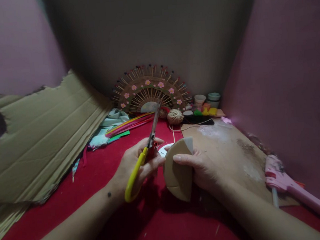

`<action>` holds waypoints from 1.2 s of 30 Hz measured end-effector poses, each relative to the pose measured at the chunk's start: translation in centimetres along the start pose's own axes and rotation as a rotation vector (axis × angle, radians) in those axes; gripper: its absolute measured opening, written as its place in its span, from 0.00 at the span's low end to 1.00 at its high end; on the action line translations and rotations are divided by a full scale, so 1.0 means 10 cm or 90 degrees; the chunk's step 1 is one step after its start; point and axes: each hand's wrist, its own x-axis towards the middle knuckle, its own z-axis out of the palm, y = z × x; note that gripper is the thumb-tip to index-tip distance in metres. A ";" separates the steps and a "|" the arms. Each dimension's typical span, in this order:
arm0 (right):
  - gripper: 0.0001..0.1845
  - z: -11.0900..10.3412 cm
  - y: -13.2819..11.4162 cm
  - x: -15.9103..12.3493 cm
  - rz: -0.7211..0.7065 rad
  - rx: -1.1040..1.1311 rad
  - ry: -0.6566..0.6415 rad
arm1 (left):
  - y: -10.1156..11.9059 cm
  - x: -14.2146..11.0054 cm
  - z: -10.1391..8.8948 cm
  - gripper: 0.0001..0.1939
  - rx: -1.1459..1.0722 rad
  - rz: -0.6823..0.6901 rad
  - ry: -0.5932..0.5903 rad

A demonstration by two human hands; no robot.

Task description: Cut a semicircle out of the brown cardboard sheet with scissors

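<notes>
My left hand [142,160] is closed around a pair of scissors [138,174] with yellow handles, its dark blades pointing up and away. The fingertips of that hand reach the left edge of a half-round piece of cardboard [178,174]. My right hand [203,164] grips this cardboard by its straight side, thumb across the front face. A whitish patch shows at its upper corner. Behind the cardboard, a white rounded piece [165,149] is partly hidden.
Large cardboard sheets [44,137] lean at the left. Along the back stand a stick fan with pink flowers [147,83], a twine ball [175,116], coloured strips [132,124] and small jars [213,98]. A pink glue gun [292,188] lies right, beside a stained board [226,140].
</notes>
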 end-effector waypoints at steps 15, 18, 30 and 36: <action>0.14 -0.03 0.03 0.02 -0.020 0.003 -0.016 | 0.03 0.02 0.05 0.21 0.023 -0.041 -0.007; 0.18 -0.03 -0.02 0.02 -0.033 0.008 0.019 | 0.01 0.01 0.05 0.22 0.033 -0.046 -0.017; 0.19 -0.09 0.02 0.10 -0.004 0.079 0.055 | 0.00 0.00 0.05 0.21 0.062 -0.028 -0.063; 0.18 -0.07 -0.01 0.11 0.016 0.102 0.054 | 0.00 -0.02 0.06 0.19 0.059 -0.027 -0.074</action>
